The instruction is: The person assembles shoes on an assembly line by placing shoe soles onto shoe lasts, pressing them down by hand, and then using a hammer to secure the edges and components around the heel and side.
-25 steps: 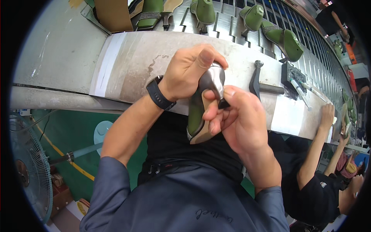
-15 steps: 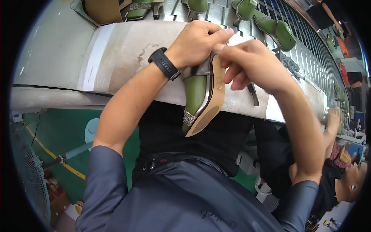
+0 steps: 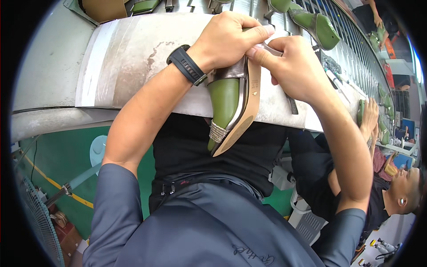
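A shoe (image 3: pixel 242 113) on a green last points its toe toward me over the bench's near edge. It has a tan sole, dark shiny upper parts and a glittery band near the toe. My left hand (image 3: pixel 229 42) is closed around its heel end, thumb stretched along the top. My right hand (image 3: pixel 296 66) is closed in a pinch at the same end, thumb pressed by the sole's edge. Whatever lies between the right fingers is hidden. Below the right palm, a dark flat strip-like tool (image 3: pixel 293 106) rests on the bench.
More green lasts with shoe parts (image 3: pixel 322 33) stand on the slatted metal line (image 3: pixel 347 40) beyond the pale bench (image 3: pixel 129 66). A brown box (image 3: pixel 104 9) sits far left. A fan (image 3: pixel 38 220) stands at lower left. At right, a co-worker's hand (image 3: pixel 370 118) is by another green last.
My right hand has closed in against the heel end, its fingers now curled. The shoe stays in my left hand. The co-worker's hand has moved up onto a green last.
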Motion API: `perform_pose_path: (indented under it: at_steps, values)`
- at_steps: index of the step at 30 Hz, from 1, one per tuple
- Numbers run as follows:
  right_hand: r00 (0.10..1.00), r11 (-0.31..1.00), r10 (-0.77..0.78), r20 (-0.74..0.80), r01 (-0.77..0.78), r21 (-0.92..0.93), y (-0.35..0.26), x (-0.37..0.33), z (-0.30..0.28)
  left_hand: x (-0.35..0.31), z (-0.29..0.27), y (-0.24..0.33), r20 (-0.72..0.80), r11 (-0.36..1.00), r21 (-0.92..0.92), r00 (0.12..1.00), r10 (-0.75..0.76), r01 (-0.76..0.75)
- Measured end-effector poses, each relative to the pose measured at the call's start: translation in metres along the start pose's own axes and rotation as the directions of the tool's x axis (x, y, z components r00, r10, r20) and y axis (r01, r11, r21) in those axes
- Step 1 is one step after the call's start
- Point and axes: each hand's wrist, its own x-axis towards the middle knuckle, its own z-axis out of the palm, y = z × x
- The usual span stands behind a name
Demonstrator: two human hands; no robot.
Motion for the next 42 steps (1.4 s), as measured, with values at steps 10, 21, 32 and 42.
perform_pose_path:
  at_steps: [10, 21, 32, 42]
  values:
    - [0.995, 0.824, 0.052, -0.087, 0.006, 0.567, 0.036, -0.012, 0.048, 0.001, 0.002, 0.002, -0.034, 0.999, 0.044, 0.999, 0.021, -0.020]
    - [0.957, 0.807, -0.052, -0.285, 0.208, 0.553, 0.036, -0.022, 0.073, -0.002, 0.001, 0.006, -0.045, 0.998, 0.007, 0.997, 0.064, -0.064]
    - [0.941, 0.681, 0.127, -0.314, 0.148, 0.718, 0.027, -0.039, 0.093, 0.001, 0.006, -0.002, -0.081, 0.996, 0.083, 0.996, 0.041, -0.034]
    - [0.999, 0.443, 0.036, 0.005, -0.021, 0.896, 0.030, -0.065, 0.086, -0.002, 0.006, 0.000, -0.092, 0.994, 0.089, 0.993, 0.072, -0.064]
